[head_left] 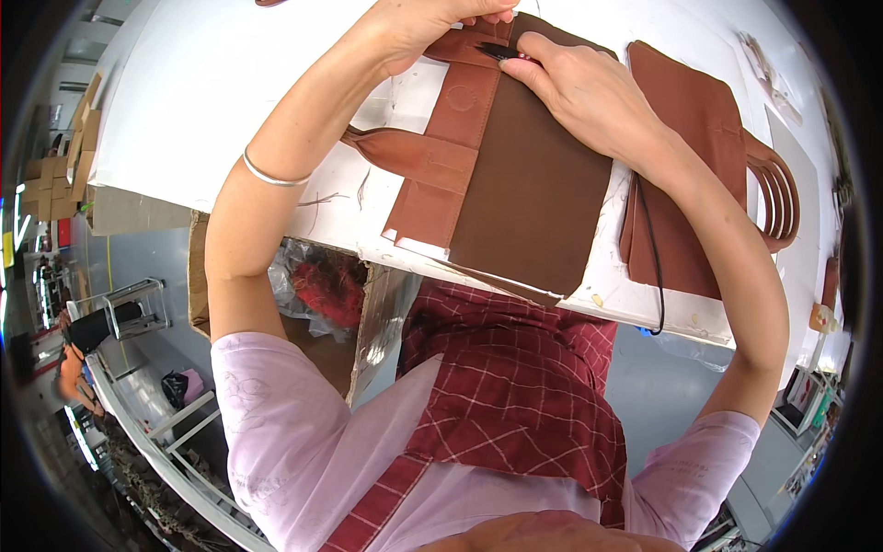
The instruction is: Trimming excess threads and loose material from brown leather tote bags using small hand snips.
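A brown leather bag piece (pixel 538 175) lies on the white table, with a reddish-brown strip (pixel 452 133) stitched along its left side and strap ends (pixel 432 164) crossing that strip. At the top edge, my left hand (pixel 437 20) is partly cut off. Its curled fingers are closed at the strip's far end. My right hand (pixel 589 97) rests over the dark panel, closed round small black thread snips (pixel 495 51). Their pointed tip lies on the strip by the upper strap, close to my left fingers.
More reddish-brown leather bag pieces (pixel 685 110) lie to the right, with looped straps (pixel 774 193) beside them. A black cord (pixel 655 248) hangs over the table's front edge. Loose threads (pixel 322 200) lie at the left. Below stands a cardboard box (pixel 199 276) holding plastic and red scraps (pixel 331 288).
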Motion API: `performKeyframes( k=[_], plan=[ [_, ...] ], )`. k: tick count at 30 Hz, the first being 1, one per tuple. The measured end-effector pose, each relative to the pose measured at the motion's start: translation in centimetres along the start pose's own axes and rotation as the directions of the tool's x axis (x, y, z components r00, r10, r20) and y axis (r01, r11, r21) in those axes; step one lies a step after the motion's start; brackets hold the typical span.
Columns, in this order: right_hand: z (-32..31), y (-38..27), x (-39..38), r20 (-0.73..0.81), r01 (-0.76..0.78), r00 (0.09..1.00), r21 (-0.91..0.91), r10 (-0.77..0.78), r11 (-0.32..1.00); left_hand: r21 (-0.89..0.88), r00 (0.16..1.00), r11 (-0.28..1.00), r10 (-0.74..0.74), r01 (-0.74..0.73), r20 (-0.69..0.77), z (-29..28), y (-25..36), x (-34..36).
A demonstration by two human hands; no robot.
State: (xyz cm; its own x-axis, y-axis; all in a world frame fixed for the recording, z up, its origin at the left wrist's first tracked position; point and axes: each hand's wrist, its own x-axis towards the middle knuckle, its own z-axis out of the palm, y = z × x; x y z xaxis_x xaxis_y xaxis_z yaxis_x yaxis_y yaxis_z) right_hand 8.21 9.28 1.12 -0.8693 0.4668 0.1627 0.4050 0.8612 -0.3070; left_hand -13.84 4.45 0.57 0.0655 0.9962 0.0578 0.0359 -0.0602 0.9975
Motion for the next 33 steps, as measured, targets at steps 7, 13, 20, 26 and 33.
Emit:
performKeyframes(
  k=[7, 13, 20, 26, 33],
  plan=[
    [0.2, 0.1, 0.3, 0.003, 0.047, 0.999, -0.023, -0.047, 0.999, -0.079, 1.0, 0.997, -0.002, 0.004, 0.026, 0.3, 0.3, -0.2],
    [0.0, -0.2, 0.4, 0.027, 0.034, 0.999, -0.015, -0.034, 0.999, -0.096, 0.998, 0.995, 0.028, -0.022, 0.061, 0.2, 0.0, -0.1],
    [-1.2, 0.5, -0.5, -0.002, -0.021, 1.0, 0.061, 0.022, 0.998, 0.029, 0.988, 0.995, 0.102, -0.099, -0.116, -0.5, 3.4, -3.5],
    [-10.9, 1.1, -8.8, -0.134, -0.391, 0.835, 0.537, 0.533, 0.748, 0.669, 0.892, 0.711, -0.423, 0.216, 0.162, -4.3, 10.4, -21.8],
    [-22.9, 6.9, -25.9, -0.113, -0.135, 0.948, 0.705, 0.298, 0.697, 0.766, 0.961, 0.596, -0.033, 0.24, -0.276, -3.7, 9.9, -24.3]
  ],
)
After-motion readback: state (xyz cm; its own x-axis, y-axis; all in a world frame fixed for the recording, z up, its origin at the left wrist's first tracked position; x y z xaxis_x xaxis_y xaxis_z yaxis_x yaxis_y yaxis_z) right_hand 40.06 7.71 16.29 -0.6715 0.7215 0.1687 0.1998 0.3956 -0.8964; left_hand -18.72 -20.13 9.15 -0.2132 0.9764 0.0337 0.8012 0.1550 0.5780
